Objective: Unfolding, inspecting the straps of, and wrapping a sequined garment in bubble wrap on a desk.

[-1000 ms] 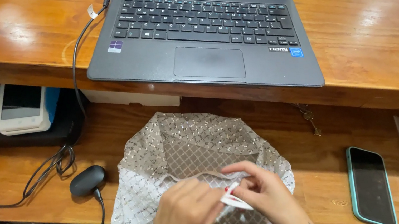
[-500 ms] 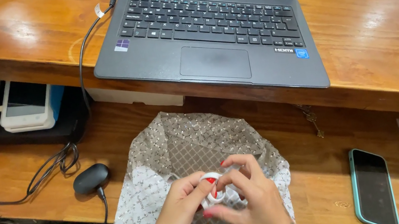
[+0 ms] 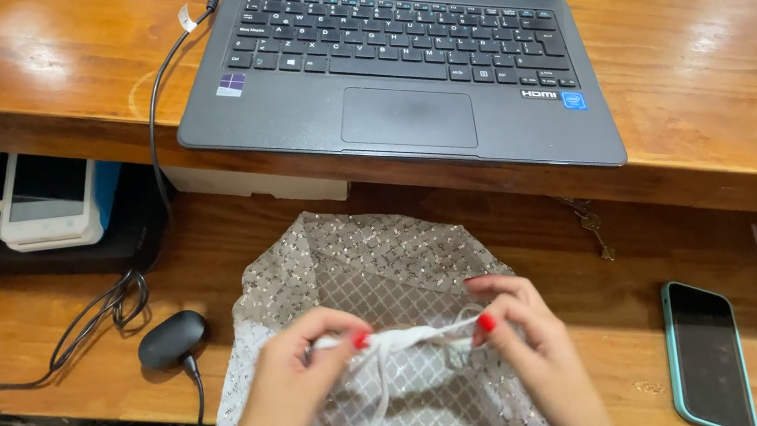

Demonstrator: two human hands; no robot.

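Left hand [image 3: 290,389] and right hand [image 3: 530,341] each pinched shut on a white cord [image 3: 413,336], stretched taut between them above the sequined mesh fabric [image 3: 357,267] for a straight, untangled run; desk [image 3: 624,356] beneath.

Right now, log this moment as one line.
left hand: pinches cord | right hand: pinches cord, taut | under: sequin cloth | right: phone

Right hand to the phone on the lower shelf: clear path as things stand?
Probably yes. The phone lies face up on the wooden shelf just right of the right hand, with bare wood between them. But that hand's fingers are pinching the white strap, so it isn't free.
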